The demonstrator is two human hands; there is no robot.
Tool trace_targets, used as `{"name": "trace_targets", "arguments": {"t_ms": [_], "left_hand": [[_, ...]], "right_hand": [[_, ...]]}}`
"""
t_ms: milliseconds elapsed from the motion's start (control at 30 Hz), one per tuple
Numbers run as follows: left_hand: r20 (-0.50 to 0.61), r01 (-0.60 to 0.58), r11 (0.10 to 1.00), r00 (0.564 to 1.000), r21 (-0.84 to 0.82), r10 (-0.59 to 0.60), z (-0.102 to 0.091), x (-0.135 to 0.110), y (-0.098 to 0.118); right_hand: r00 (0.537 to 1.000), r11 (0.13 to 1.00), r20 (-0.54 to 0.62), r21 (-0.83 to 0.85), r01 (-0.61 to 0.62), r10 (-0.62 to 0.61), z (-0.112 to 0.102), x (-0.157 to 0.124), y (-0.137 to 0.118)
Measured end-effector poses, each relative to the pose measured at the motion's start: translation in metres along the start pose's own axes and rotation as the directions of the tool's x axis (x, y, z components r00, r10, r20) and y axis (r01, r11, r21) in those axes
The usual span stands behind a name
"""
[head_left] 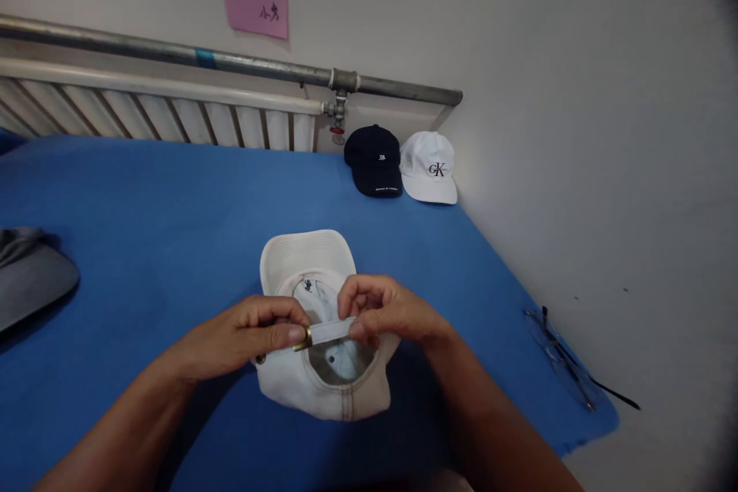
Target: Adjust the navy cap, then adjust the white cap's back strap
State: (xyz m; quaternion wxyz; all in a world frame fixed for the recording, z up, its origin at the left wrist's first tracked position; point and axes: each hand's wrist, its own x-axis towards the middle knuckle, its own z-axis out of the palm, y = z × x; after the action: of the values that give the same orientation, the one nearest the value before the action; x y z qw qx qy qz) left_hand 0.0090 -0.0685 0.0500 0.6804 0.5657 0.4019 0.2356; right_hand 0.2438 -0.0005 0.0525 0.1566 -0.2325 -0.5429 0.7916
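A pale baseball cap (308, 250) lies upside down on the blue surface, its brim pointing away from me and its inside showing. My left hand (254, 334) pinches the brass buckle (304, 339) at the cap's back strap. The light strap (331, 330) stretches from the buckle to my right hand (386, 311), whose thumb and fingers grip its other end. Below the strap is the cap's back opening. A brass eyelet (260, 359) shows beside my left hand.
A black cap (373, 154) and a white cap (427, 157) stand side by side near the wall. A grey cap (34, 277) is at the left edge. Glasses (562, 361) lie at the right edge of the blue cloth (173, 215). Behind run a radiator (161, 115) and a metal pipe (259, 65).
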Motion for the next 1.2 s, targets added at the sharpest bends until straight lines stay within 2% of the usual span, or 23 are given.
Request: {"name": "trace_targets", "arguments": {"t_ms": [100,267,400,567,633,667,733,800,867,1033,1100,1167,1200], "left_hand": [[0.003,-0.004,1.000,1.000,-0.019,0.004,0.000,-0.001,0.000],[-0.068,0.016,1.000,0.998,0.005,-0.016,0.000,0.001,0.000],[-0.080,0.011,1.000,0.997,0.003,-0.010,-0.001,0.002,0.000],[-0.134,-0.032,0.998,0.991,-0.045,0.025,-0.002,0.001,-0.003],[-0.174,-0.050,0.995,0.984,-0.089,0.034,-0.004,0.001,-0.006],[-0.196,-0.059,0.991,0.980,-0.119,0.034,-0.005,0.000,-0.007],[-0.250,-0.085,0.980,0.967,-0.181,0.038,-0.007,-0.001,-0.009],[-0.300,-0.126,0.967,0.952,-0.221,0.055,-0.008,-0.002,-0.010],[-0.324,-0.160,0.962,0.942,-0.222,0.082,-0.009,-0.004,-0.011],[-0.278,-0.129,0.986,0.956,-0.106,0.095,0.002,-0.007,-0.012],[-0.305,-0.130,0.991,0.946,-0.029,0.115,0.010,-0.010,-0.012],[-0.400,-0.168,0.984,0.900,0.052,0.175,0.018,-0.016,-0.013],[-0.468,-0.196,0.976,0.856,0.097,0.218,0.021,-0.021,-0.014]], "right_hand": [[0.999,1.000,0.031,0.010,-0.010,0.010,-0.002,-0.001,0.000],[1.000,1.000,-0.017,-0.010,-0.010,0.009,-0.011,0.000,0.001],[1.000,1.000,0.010,-0.007,-0.002,0.002,-0.016,0.000,0.003],[0.982,0.991,-0.130,-0.011,0.134,-0.134,-0.026,-0.006,0.002],[0.945,0.967,-0.226,0.042,0.250,-0.234,-0.030,-0.011,0.000],[0.912,0.946,-0.293,0.066,0.317,-0.285,-0.032,-0.014,-0.001],[0.814,0.897,-0.458,0.076,0.436,-0.357,-0.035,-0.022,-0.002],[0.715,0.874,-0.597,0.048,0.484,-0.363,-0.036,-0.031,0.001],[0.654,0.883,-0.677,0.012,0.469,-0.338,-0.037,-0.039,0.007],[0.608,0.936,-0.742,-0.077,0.343,-0.284,-0.040,-0.053,0.034],[0.589,0.954,-0.764,-0.115,0.276,-0.263,-0.041,-0.056,0.045],[0.573,0.961,-0.776,-0.154,0.231,-0.262,-0.039,-0.059,0.052],[0.566,0.961,-0.780,-0.171,0.218,-0.267,-0.038,-0.062,0.054]]}}
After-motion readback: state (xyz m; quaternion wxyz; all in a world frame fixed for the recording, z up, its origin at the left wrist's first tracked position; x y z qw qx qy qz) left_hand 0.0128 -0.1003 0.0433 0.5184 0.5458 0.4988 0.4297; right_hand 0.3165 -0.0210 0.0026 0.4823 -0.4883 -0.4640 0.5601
